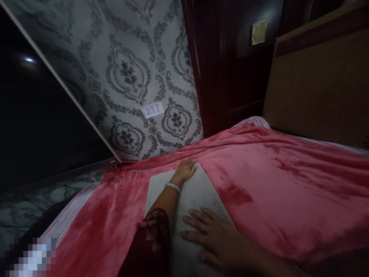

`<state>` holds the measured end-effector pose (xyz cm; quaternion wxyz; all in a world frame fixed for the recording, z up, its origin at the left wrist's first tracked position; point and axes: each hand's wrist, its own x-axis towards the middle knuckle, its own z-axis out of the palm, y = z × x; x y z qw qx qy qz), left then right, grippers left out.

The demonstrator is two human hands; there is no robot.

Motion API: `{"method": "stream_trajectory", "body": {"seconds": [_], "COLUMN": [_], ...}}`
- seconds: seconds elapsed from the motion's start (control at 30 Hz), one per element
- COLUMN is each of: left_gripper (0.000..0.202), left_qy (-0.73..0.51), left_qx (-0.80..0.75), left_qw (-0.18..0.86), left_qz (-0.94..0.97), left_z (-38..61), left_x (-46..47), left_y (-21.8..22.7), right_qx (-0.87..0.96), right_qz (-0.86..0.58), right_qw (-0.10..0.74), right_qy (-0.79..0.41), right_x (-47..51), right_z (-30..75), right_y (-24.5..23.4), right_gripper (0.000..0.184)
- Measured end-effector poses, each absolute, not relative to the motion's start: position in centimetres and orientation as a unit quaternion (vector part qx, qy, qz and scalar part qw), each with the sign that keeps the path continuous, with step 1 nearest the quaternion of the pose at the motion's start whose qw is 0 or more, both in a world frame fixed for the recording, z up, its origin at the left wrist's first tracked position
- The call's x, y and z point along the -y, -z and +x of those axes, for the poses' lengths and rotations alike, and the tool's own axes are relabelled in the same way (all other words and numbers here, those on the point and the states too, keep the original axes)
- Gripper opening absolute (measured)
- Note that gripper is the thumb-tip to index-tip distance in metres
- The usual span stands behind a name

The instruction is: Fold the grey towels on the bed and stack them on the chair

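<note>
A pale grey folded cloth [198, 192] lies flat on a pink plush blanket [282, 181] that covers a bed. My left hand [186, 170] reaches forward and rests flat on the cloth's far edge, fingers stretched out; a light bangle sits on that wrist. My right hand [215, 234] presses palm-down on the near part of the cloth, fingers spread. Neither hand holds anything.
A striped sheet [69, 215] shows under the blanket at the left and far corner. Patterned grey wallpaper carries a paper label reading 277 [153, 110]. A dark wooden door [230, 69] stands behind the bed, a brown headboard [317, 80] at right.
</note>
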<state>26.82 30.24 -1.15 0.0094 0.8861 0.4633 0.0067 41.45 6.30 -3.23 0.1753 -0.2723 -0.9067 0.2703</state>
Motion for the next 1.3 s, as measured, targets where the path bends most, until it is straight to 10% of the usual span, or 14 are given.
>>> {"method": "stream_trajectory", "body": {"seconds": [0.6,1.3], "left_gripper": [0.064,0.086], "left_qy": [-0.086,-0.130], "left_qx": [-0.567,-0.561], "left_qw": [0.067,0.047], "left_qz": [0.817,0.816], "left_z": [16.7,15.3], "left_x": [0.3,-0.7], "left_y": [0.9,11.8], "right_qx": [0.934,0.933], "right_qz": [-0.263,-0.337], "right_qw": [0.194,0.040], "right_qy": [-0.146,-0.122], "right_x": [-11.9,-29.9], "right_z": [36.7,23.8], "right_y": [2.2,3.5], "right_gripper": [0.049,0.058]}}
